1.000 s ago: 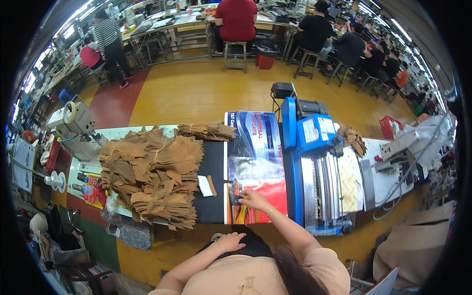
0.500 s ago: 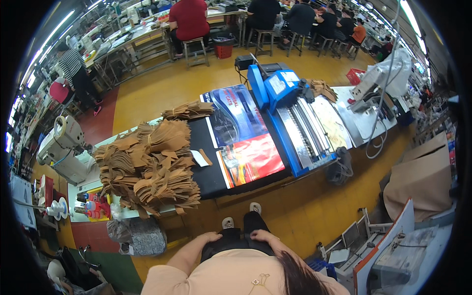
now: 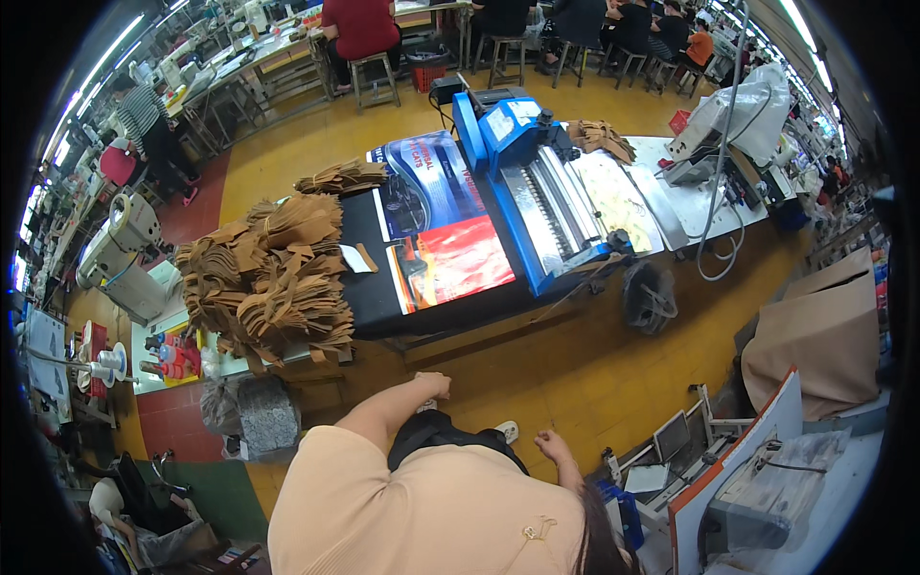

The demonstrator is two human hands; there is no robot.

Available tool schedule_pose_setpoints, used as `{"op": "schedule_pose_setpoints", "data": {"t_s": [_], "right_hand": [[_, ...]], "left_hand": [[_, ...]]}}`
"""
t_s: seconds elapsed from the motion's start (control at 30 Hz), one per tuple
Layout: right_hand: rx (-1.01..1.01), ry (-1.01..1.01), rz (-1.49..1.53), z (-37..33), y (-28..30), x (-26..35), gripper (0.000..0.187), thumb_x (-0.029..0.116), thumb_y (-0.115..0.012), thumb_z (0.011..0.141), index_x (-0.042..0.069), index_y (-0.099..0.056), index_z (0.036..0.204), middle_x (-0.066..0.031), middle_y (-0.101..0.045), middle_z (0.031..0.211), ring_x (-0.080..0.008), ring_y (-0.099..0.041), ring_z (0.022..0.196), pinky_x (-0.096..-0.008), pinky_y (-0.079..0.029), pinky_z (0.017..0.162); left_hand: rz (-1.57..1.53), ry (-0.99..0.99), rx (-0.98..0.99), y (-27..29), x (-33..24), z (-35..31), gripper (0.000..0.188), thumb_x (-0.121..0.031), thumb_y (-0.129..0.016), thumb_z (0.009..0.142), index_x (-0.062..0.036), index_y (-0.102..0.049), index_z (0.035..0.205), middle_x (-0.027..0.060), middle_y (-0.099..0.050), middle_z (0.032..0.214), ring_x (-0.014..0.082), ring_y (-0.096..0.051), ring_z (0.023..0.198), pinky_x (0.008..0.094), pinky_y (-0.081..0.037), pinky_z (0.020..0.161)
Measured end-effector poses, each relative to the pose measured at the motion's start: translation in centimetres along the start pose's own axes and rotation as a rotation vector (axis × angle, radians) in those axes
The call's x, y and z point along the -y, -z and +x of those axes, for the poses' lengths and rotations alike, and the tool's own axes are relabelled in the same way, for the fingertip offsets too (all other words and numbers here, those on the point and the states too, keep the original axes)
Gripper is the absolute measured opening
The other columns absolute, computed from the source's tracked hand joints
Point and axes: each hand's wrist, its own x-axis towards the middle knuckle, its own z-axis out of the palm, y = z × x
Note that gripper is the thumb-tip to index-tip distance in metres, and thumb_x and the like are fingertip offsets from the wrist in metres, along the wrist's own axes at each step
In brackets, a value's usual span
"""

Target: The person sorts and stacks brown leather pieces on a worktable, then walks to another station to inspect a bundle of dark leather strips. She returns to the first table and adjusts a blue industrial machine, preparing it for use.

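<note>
My left hand (image 3: 436, 385) is held out in front of my body, over the floor and short of the table's near edge. Its fingers look curled in, with nothing seen in them. My right hand (image 3: 550, 445) hangs out at my right side, fingers loosely bent and apart, holding nothing. Beyond the hands, bundled brown cut pieces (image 3: 278, 278), leather-like, are heaped on the left of the long table (image 3: 369, 321). A red printed sheet (image 3: 455, 264) and a blue one (image 3: 426, 187) lie mid-table. Right of them stands a blue machine with metal rollers (image 3: 556, 206).
A white sewing machine (image 3: 125, 244) and thread spools (image 3: 179, 356) are at the left end. A plastic bag (image 3: 649, 295) hangs off the near edge. Brown sheeting (image 3: 815, 331) and a metal frame (image 3: 671, 446) stand at right. Seated people work at the far benches.
Both hands have left my thighs: the left reached forward, the right swung out to the side. My feet and body have shifted, and the table sits a little further left and up in view.
</note>
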Motion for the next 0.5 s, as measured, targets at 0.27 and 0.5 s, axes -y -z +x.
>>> {"op": "schedule_pose_setpoints", "data": {"t_s": [0.27,0.5], "right_hand": [[-0.003,-0.333,0.297,-3.9,2.2,-13.9,0.042,0.029,-0.067,0.084,0.001,-0.064,0.115,-0.014,-0.068,0.09,-0.0205,-0.065,0.072,-0.0352,-0.052,0.065],[-0.072,-0.306,0.46,-4.2,4.6,-18.5,0.041,0.024,-0.066,0.084,-0.002,-0.062,0.116,-0.0125,-0.068,0.086,-0.0194,-0.064,0.067,-0.033,-0.051,0.06]], "left_hand": [[0.165,-0.35,0.045,-4.0,-17.0,2.1,0.057,-0.039,-0.06,0.086,-0.0162,-0.05,0.137,0.0112,-0.057,0.133,0.03,-0.054,0.123,0.0465,-0.047,0.096],[0.177,-0.296,0.037,-3.9,-19.5,2.7,0.054,-0.037,-0.06,0.085,-0.0155,-0.054,0.134,0.0142,-0.059,0.13,0.0312,-0.056,0.121,0.0457,-0.046,0.097]]}}
